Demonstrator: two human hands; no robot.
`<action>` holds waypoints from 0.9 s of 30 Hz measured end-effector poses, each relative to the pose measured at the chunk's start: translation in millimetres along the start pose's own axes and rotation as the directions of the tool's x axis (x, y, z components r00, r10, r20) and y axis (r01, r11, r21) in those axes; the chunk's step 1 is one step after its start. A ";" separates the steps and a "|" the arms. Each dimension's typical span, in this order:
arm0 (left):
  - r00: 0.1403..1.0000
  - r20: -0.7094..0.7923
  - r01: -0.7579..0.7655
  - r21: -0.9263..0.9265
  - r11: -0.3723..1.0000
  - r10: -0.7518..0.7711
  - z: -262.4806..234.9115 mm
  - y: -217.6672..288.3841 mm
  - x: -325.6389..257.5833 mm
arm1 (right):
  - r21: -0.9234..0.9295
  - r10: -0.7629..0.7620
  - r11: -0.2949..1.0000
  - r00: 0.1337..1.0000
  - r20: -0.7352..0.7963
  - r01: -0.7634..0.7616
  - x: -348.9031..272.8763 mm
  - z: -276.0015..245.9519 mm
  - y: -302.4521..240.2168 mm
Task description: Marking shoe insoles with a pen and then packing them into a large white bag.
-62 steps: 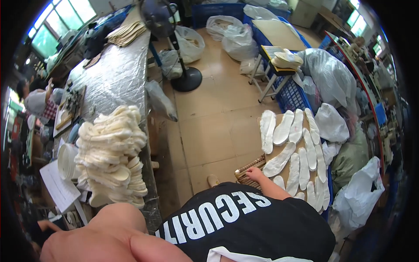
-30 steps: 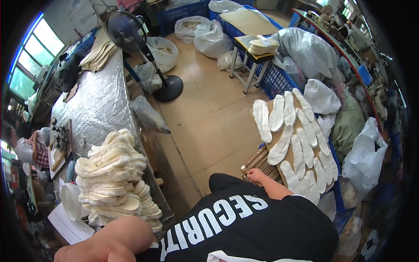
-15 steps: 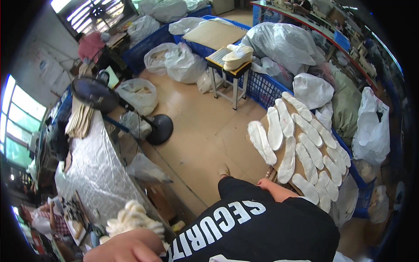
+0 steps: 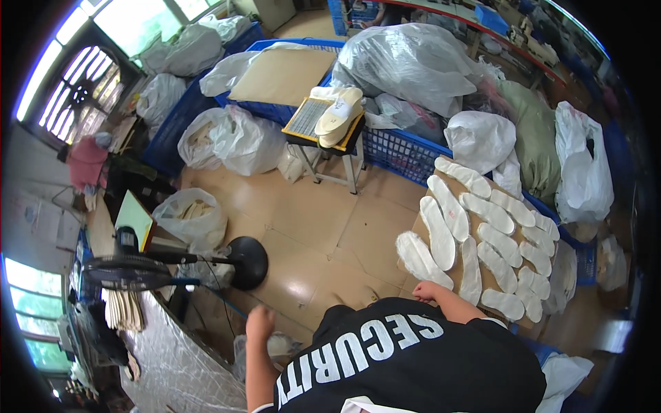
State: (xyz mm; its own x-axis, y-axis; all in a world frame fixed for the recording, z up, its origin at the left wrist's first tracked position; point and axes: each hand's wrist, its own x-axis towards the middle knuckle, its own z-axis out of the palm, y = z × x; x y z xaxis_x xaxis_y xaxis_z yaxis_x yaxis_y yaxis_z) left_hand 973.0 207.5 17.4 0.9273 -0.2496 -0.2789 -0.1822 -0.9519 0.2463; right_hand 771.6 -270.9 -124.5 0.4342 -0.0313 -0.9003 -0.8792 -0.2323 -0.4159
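My left hand (image 4: 260, 323) is a loose fist, held out in front of me beside the foil-covered table (image 4: 172, 365); no object shows in it. My right hand (image 4: 428, 292) is also curled closed, with nothing seen in its fingers. It is just beside the near left corner of a brown board (image 4: 487, 281). White, fuzzy shoe insoles (image 4: 497, 267) lie spread over that board in slanting rows. The insole closest to my right hand (image 4: 421, 259) overhangs the board's left edge. Whether the hand touches the board or that insole, I cannot tell.
A black standing fan (image 4: 127, 272) with a round base (image 4: 248, 263) stands on the left. Ahead is a small stool (image 4: 323, 134) with stacked pale insoles (image 4: 339, 117). Blue crates (image 4: 403, 155), stuffed plastic bags (image 4: 406, 65) and a person in pink (image 4: 88, 162) are beyond.
My left hand has risen from the bottom left edge and moved forward and right. My view has turned, and the fluffy white bundle at lower left is out of sight. My right hand stays by the board.
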 end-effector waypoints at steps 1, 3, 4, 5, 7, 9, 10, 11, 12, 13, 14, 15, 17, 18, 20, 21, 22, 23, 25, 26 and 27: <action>0.975 0.196 0.053 0.242 0.969 -0.102 36.6 -30.9 0.1 | -0.056 0.037 0.998 0.999 -0.025 -0.039 -4.5 0.8 5.0; 0.946 0.314 0.042 0.115 0.992 -0.076 128.3 -140.3 -32.7 | -0.097 0.068 0.993 0.997 -0.035 -0.071 -9.4 4.9 7.7; 0.882 0.471 0.167 -0.257 0.952 -0.028 169.1 -175.9 -30.9 | -0.254 0.031 0.966 0.999 -0.042 -0.041 -7.9 7.2 6.0; 0.881 0.474 0.160 -0.268 0.950 -0.014 176.0 -187.3 -25.7 | -0.417 -0.001 0.908 0.997 -0.072 -0.029 -0.8 9.5 10.9; 0.900 0.436 0.128 -0.305 0.944 0.019 157.7 -198.3 6.0 | -0.373 0.081 0.924 0.996 -0.028 -0.085 9.9 18.8 18.9; 0.915 0.399 0.086 -0.343 0.935 0.063 135.7 -197.9 46.5 | -0.320 0.159 0.936 0.987 0.016 -0.145 4.6 29.1 -1.5; 0.922 0.378 0.067 -0.362 0.930 0.081 125.1 -196.3 66.7 | -0.230 0.201 0.953 0.980 -0.004 -0.197 -2.6 37.9 -23.4; 0.931 0.354 0.051 -0.379 0.924 0.094 109.2 -192.2 85.2 | -0.139 0.241 0.961 0.970 -0.017 -0.241 -11.1 41.9 -45.6; 0.936 0.335 0.035 -0.397 0.917 0.110 91.1 -189.1 103.5 | -0.160 0.188 0.968 0.980 -0.059 -0.195 12.2 50.2 -44.2; 0.940 0.319 0.022 -0.410 0.912 0.121 71.0 -184.3 122.0 | -0.181 0.135 0.972 0.986 -0.096 -0.151 30.2 60.8 -52.9; 0.943 0.304 0.008 -0.422 0.906 0.134 51.1 -178.0 141.5 | -0.228 0.047 0.970 0.986 -0.161 -0.083 47.6 63.1 -59.8; 0.946 0.291 -0.003 -0.428 0.904 0.141 26.3 -167.5 158.8 | -0.276 -0.045 0.961 0.975 -0.217 -0.017 57.2 64.5 -87.3; 0.953 0.301 0.146 -0.429 0.892 -0.011 -11.3 -155.5 209.9 | 0.058 -0.164 0.971 0.829 -0.535 0.230 47.4 77.3 -140.9; 0.931 0.323 0.299 -0.410 0.861 -0.170 -21.8 -153.7 241.9 | 0.074 -0.153 0.971 0.828 -0.539 0.228 50.3 76.9 -144.1; 0.936 0.267 0.335 -0.479 0.811 -0.229 -32.1 -146.4 297.7 | 0.120 -0.257 0.916 0.790 -0.557 0.382 59.0 76.6 -156.3; 0.931 0.287 0.348 -0.517 0.782 -0.225 -38.5 -127.7 322.6 | 0.150 -0.236 0.901 0.750 -0.618 0.407 53.7 76.0 -155.2; 0.926 0.307 0.361 -0.552 0.752 -0.219 -45.2 -103.8 343.0 | 0.170 -0.214 0.901 0.748 -0.628 0.400 52.1 76.6 -151.0; 0.927 0.309 0.356 -0.546 0.758 -0.213 -43.9 -92.0 359.5 | 0.316 -0.091 0.878 0.776 -0.624 0.358 54.8 77.0 -138.2; 0.951 0.296 0.263 -0.620 0.739 -0.090 -30.8 -70.6 383.2 | 0.450 0.085 0.875 0.858 -0.507 0.179 51.6 76.2 -108.0; 0.943 0.329 0.244 -0.591 0.769 -0.047 -24.3 -45.9 389.9 | 0.437 0.161 0.898 0.895 -0.416 0.042 46.0 77.0 -94.1; 0.935 0.355 0.229 -0.562 0.795 -0.019 -21.8 -25.4 386.5 | 0.329 0.156 0.944 0.902 -0.402 -0.017 35.7 78.1 -90.9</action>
State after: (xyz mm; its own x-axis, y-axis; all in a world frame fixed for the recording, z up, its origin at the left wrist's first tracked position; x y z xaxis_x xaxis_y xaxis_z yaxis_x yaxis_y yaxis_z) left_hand 1343.1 139.1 -76.4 0.7543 -0.2786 -0.5946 0.2516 -0.7138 0.6536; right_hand 851.7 -175.0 -128.8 0.3335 -0.4554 -0.8255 -0.9019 0.1009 -0.4200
